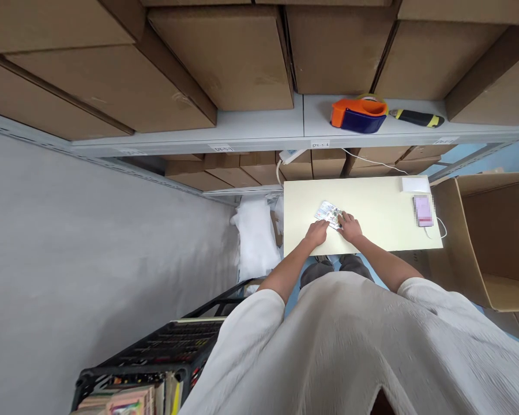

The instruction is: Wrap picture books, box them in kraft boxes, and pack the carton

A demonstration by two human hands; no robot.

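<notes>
A thin booklet with a colourful printed picture on a pale cover (pixel 327 211) lies at a slant on the cream tabletop (pixel 383 199). My left hand (pixel 317 233) is closed at its lower left edge, fingertips on the booklet. On its right side, my right hand (pixel 350 227) grips the edge with curled fingers and covers that corner. My thumbs are partly hidden, and the print is too small to read.
A phone (pixel 422 210) with a white cable and a white box (pixel 416 184) sit at the table's right end. An open carton (pixel 471 242) stands beside it. The shelf ahead holds cartons, a tape dispenser (pixel 358 115) and a utility knife (pixel 418 118). A black crate (pixel 173 346) holds books.
</notes>
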